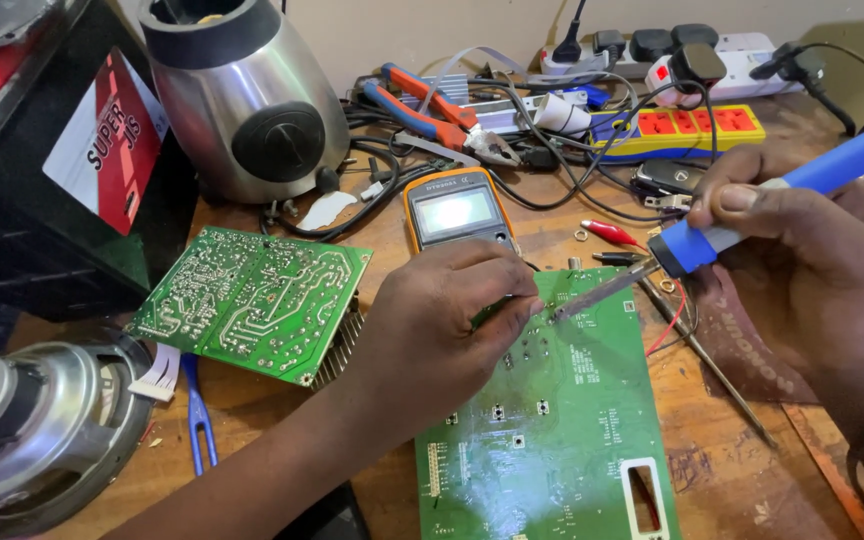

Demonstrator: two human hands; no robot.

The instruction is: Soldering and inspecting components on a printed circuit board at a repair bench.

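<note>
Head view: a large green circuit board (562, 430) is seen lying flat on a wooden workbench (742, 470), in front of the person. The left hand (447, 325) is rested on the upper left part of this board, its fingers curled tight and pinched together at the tips; what is pinched there, if anything, cannot be told. A blue-handled soldering iron (752, 205) is gripped in the right hand (812, 270), with thumb and fingers closed around the handle like a pen. The iron is tilted down to the left, and its metal tip is brought to the board's upper edge, just beside the left fingertips.

A second green circuit board (252, 300) is laid to the left, tilted, well apart from the first. A multimeter with an orange case (457, 210) is placed just behind the left hand. Behind it, pliers with red and blue handles (432, 115) are set among tangled black wires. A yellow and red power strip (692, 130) is found at the back right. A silver blender base (242, 100) stands at the back left, and a loudspeaker (32, 430) is seen at the lower left corner.
</note>
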